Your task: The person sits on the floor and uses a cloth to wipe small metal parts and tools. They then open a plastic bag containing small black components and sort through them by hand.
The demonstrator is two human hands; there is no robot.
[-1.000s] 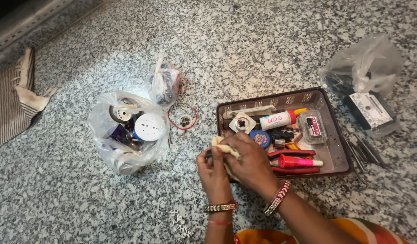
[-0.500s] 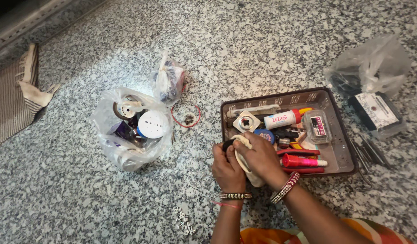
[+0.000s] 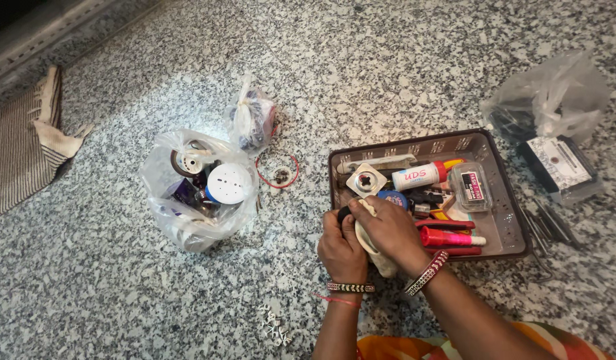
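While the speckled stone floor [image 3: 361, 60] fills the whole frame, the clutter on it is sorted into loose groups. At right of centre sits a brown tray [image 3: 504, 230], its walls keeping small tools together — a white tube [image 3: 418, 177], a square metal plate [image 3: 366, 181], a red-handled tool [image 3: 448, 238], a small clear box [image 3: 469, 187]. Left of centre a clear bag [image 3: 194, 193] stands open around a white round cap [image 3: 228, 183]; a smaller knotted bag [image 3: 251, 120] lies just above it. At upper right another plastic bag [image 3: 548, 100] lies beside a boxed packet [image 3: 558, 167]. A striped cloth [image 3: 21, 157] lies at the far left edge.

At the tray's lower left corner, the left hand [image 3: 341, 250] is closed around a small dark object [image 3: 344, 213], steadying it, while the right hand [image 3: 391, 230] presses a cream rag [image 3: 374, 250] against it with curled fingers — a wiping grip. White clips [image 3: 273, 325] lie scattered at bottom centre.
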